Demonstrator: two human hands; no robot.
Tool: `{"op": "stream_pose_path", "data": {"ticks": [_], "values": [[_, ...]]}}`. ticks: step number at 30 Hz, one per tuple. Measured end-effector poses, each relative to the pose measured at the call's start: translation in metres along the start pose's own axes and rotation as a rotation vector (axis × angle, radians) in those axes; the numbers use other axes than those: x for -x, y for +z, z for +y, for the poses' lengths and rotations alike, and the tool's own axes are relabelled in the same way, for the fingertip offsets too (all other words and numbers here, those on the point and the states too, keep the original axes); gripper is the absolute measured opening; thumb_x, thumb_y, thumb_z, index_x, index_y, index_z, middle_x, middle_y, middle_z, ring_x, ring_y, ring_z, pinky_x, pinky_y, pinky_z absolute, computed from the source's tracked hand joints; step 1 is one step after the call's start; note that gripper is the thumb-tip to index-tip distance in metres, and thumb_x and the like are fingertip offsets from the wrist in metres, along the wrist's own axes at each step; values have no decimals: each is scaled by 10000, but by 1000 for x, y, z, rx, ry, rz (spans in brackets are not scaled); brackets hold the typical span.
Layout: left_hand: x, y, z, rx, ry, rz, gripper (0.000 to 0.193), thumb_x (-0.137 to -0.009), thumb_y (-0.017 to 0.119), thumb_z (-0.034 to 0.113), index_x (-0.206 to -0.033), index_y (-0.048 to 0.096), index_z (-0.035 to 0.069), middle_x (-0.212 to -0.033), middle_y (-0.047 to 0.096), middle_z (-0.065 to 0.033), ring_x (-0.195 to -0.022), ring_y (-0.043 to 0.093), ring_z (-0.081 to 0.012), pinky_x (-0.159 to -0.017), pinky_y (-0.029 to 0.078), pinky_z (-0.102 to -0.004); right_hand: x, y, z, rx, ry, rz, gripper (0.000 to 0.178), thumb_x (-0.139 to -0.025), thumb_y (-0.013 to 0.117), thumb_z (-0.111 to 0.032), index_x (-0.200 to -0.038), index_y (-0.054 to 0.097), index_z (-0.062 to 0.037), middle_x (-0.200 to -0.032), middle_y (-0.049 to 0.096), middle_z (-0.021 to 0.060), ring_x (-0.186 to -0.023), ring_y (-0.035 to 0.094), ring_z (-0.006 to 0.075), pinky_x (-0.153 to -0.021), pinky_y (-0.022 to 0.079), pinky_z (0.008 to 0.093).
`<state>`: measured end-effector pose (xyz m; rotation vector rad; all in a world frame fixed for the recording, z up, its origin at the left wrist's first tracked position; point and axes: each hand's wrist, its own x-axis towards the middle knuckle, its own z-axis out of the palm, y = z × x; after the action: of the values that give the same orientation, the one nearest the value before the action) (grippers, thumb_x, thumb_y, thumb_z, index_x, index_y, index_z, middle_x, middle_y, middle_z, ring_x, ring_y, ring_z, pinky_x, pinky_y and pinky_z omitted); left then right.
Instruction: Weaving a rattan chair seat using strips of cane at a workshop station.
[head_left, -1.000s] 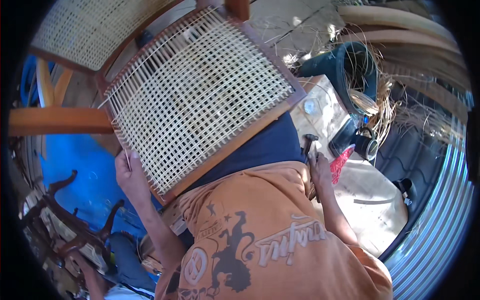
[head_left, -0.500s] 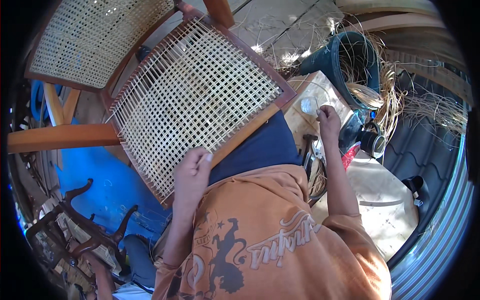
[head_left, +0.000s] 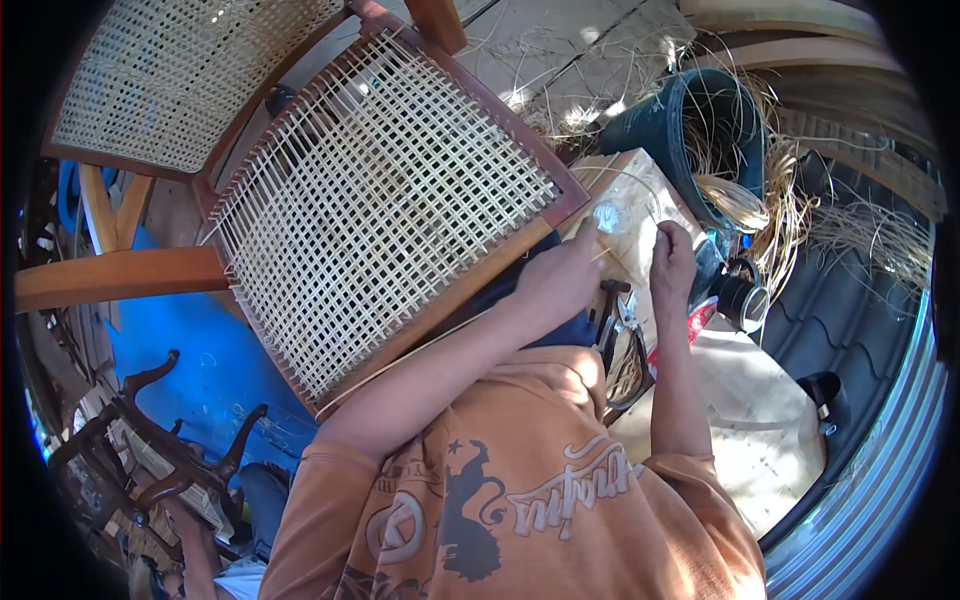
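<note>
Small red and white packet [head_left: 693, 322] on the pale board, just beside the right forearm

Left hand [head_left: 560, 280] covers the near right corner of the seat frame [head_left: 480, 270]; palm and fingertips out of sight, grip unclear. Right hand [head_left: 672, 262] pinches a thin cane strand [head_left: 640, 205], too fine to follow along its length. Pliers [head_left: 612, 312] partly hidden under the left wrist. Second caned panel [head_left: 170, 80] cut off by the far left rim. Bucket [head_left: 700, 140] inside is hidden by loose cane. Small dark round thing [head_left: 742, 295] right of the hands, too small to identify. Dark carved chair parts [head_left: 150, 440] near left are blurred and cropped.
</note>
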<state>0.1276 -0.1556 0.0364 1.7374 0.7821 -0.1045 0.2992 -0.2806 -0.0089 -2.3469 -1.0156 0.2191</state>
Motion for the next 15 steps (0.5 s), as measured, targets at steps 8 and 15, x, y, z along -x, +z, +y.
{"op": "stream_pose_path", "data": {"ticks": [8, 15], "values": [[-53, 37, -12, 132, -1, 49, 545, -820, 537, 177, -1284, 339, -30, -869, 589, -290, -832, 589, -409, -722, 460, -458, -47, 17, 18, -31, -183, -148, 115, -831, 541, -44, -934, 586, -19, -865, 582, 132, -813, 578, 263, -748, 449, 336], [-50, 30, -12, 129, -25, -13, 496, -829, 531, 182, -1259, 389, -19, -858, 601, -262, -839, 603, -383, -740, 462, -424, -63, 35, 32, -26, -261, -175, 135, -796, 551, -22, -924, 594, -25, -867, 595, 135, -839, 572, 296, -763, 448, 361]]}}
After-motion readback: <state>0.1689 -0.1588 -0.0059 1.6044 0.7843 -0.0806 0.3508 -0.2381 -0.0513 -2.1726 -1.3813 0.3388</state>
